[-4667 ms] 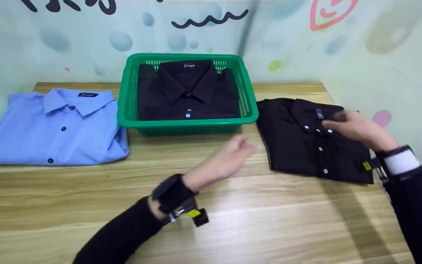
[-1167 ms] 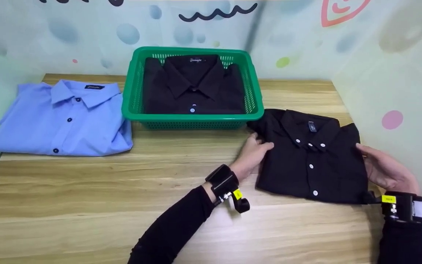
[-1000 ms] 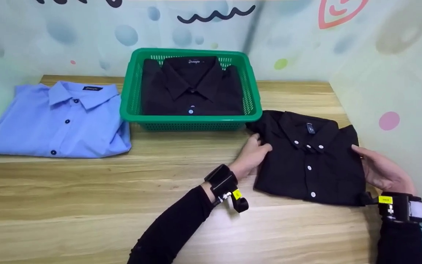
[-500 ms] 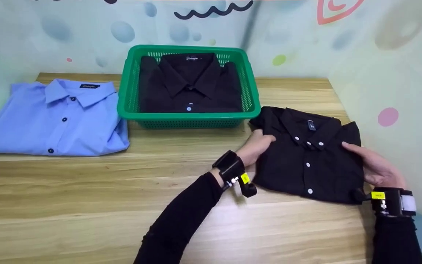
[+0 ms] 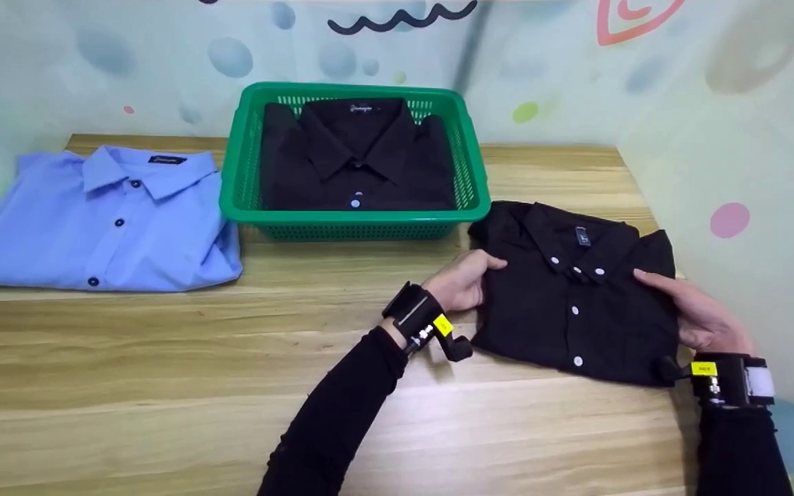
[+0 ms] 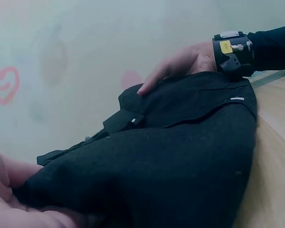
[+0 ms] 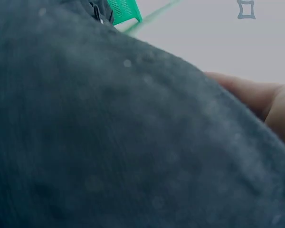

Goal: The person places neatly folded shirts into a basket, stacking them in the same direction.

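Note:
A folded black shirt [image 5: 528, 310] with white buttons lies at the right of the table, collar away from me. My left hand [image 5: 462, 281] grips its left edge, thumb on top and fingers tucked under the cloth. At the opposite edge, my right hand [image 5: 710, 318] holds the shirt with the thumb laid over the front; its other fingers are hidden beneath. The left wrist view shows the cloth bulging up between the left hand [image 6: 19, 199] and the right hand [image 6: 185, 64]. Dark cloth [image 7: 123, 123] fills most of the right wrist view.
A green plastic basket [image 5: 355, 216] stands at the back middle, with another folded black shirt [image 5: 397, 182] inside. To its left lies a folded light blue shirt [image 5: 100, 234] with dark buttons. Patterned walls border the wooden table [image 5: 163, 386] at the back and sides.
Since the earliest frame, both hands have come to the right-hand black shirt's sides and taken hold, and it has shifted nearer. Over the last second the right thumb has slid further inward.

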Available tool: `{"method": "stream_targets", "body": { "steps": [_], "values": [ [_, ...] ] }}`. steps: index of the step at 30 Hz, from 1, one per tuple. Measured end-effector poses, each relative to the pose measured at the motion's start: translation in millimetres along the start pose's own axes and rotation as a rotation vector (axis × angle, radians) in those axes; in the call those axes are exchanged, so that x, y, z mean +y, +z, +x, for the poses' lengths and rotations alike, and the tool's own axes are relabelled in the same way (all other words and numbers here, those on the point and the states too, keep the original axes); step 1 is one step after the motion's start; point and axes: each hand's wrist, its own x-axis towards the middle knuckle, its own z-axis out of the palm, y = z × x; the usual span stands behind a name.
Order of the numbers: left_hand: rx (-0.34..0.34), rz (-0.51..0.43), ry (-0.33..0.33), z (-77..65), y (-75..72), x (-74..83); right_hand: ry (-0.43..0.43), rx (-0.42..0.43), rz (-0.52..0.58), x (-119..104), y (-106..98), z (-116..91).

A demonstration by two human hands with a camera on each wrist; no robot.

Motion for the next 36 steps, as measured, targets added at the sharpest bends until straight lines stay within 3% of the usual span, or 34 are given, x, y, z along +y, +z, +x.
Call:
{"method": "stream_targets", "body": {
  "steps": [4,11,20,26,32,36],
  "values": [
    [-0.019,-0.001,-0.025,0.2,-3.5,1.3,0.034,0.014,-0.024,-1,-1,0],
    [-0.024,-0.015,-0.061,0.2,-3.6,2.0,-0.012,-0.047,0.056,2,1,5],
    [-0.074,0.018,-0.069,1.3,-5.7,1.0,-0.068,0.033,0.094,7,6,10],
    [-0.103,0.051,-0.015,-0.2,-5.7,-3.5,-0.111,0.100,0.125,9,7,9],
    [-0.068,0.124,0.047,-4.5,2.4,-13.8,-0.174,0.007,0.167,10,3,2],
    [-0.089,0.152,0.085,-10.2,12.5,-18.0,-0.162,-0.066,0.212,9,1,-4]
  ]
}}
